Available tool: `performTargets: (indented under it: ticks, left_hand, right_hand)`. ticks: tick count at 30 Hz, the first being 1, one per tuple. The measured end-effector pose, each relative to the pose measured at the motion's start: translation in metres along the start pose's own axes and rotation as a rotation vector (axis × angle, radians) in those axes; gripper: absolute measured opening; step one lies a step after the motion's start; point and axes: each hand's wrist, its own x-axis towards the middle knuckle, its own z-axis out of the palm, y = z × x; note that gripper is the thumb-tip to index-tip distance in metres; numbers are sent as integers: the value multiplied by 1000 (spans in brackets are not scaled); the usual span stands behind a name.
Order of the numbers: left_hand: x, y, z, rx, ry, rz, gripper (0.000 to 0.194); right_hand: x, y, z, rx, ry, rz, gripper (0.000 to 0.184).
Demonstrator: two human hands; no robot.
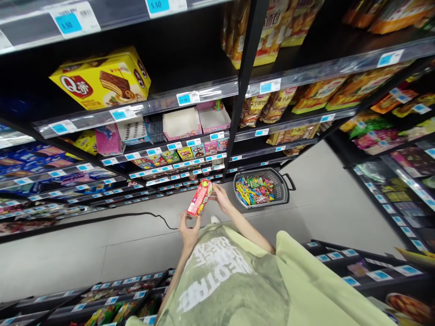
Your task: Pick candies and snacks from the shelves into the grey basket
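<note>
Between my two hands is a small red candy box [200,198] with a yellow-green logo at its upper end, held tilted in front of my body. My left hand [189,226] grips its lower end. At the upper right end, the fingers of my right hand [220,198] close on the box's edge. A dark basket [282,188] full of colourful small packets stands on the floor just right of my right hand. Small candy packs [186,154] line a low shelf beyond the box.
Shelves rise in front, with a yellow cake box [105,81], open display trays [181,123] and bread bags [278,104]. A black cable [136,214] runs over the grey floor [136,253] on the left. More shelving [401,194] stands at the right and behind me.
</note>
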Motion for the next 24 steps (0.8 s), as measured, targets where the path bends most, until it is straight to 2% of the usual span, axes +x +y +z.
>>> performTargets:
  ticks: [3, 6, 8, 10, 14, 19, 24]
  left_hand:
    - [3, 6, -2, 132, 7, 201, 41]
    - [3, 8, -5, 227, -28, 439, 40]
    - [2, 7, -7, 287, -91, 581, 39]
    - [-1, 5, -11, 337, -199, 665, 39]
    - [-6, 1, -17, 370, -428, 635, 33]
    - [-5, 4, -18, 339, -572, 652, 38]
    - [-2, 7, -15, 306, -693, 654, 36]
  right_hand:
    - [1, -1, 1, 82, -57, 76, 48]
    - [-2, -8, 5, 174, -171, 137, 57]
    - [-6, -15, 7, 223, -263, 186, 66]
    - [-9, -22, 8, 247, -330, 237, 72]
    - [-14, -28, 6, 255, -364, 249, 74]
    - [-15, -22, 6, 230, -358, 212, 65]
    - [-17, -13, 9, 208, -397, 358, 56]
